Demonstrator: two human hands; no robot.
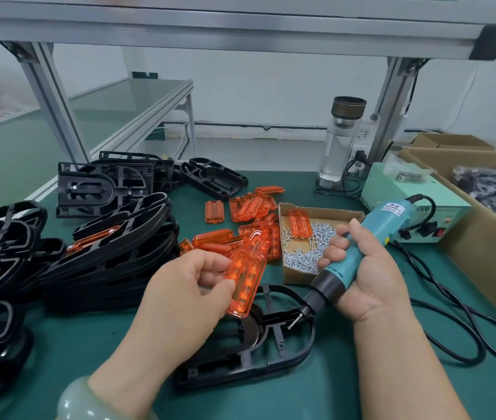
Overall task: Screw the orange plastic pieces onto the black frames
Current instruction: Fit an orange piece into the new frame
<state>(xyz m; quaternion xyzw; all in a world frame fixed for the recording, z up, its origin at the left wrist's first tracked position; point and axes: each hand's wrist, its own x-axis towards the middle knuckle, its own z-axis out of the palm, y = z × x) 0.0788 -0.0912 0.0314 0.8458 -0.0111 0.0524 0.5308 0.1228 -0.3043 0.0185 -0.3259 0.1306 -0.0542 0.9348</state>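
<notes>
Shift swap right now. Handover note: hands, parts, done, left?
Left hand pinches one orange piece above the black frame on the mat; not seated yet.
Right hand grips the electric screwdriver, bit pointing at that frame.
Loose orange pieces and the screw box lie just behind.
Done: some frames in the left stack show an orange piece fitted.
Left: seat this piece, screw it, then the bare frames at the back.

Before you is a white wall (271,86). An aluminium shelf frame (240,28) spans over your green workbench (73,344), with a second bench (137,98) at the left.
</notes>
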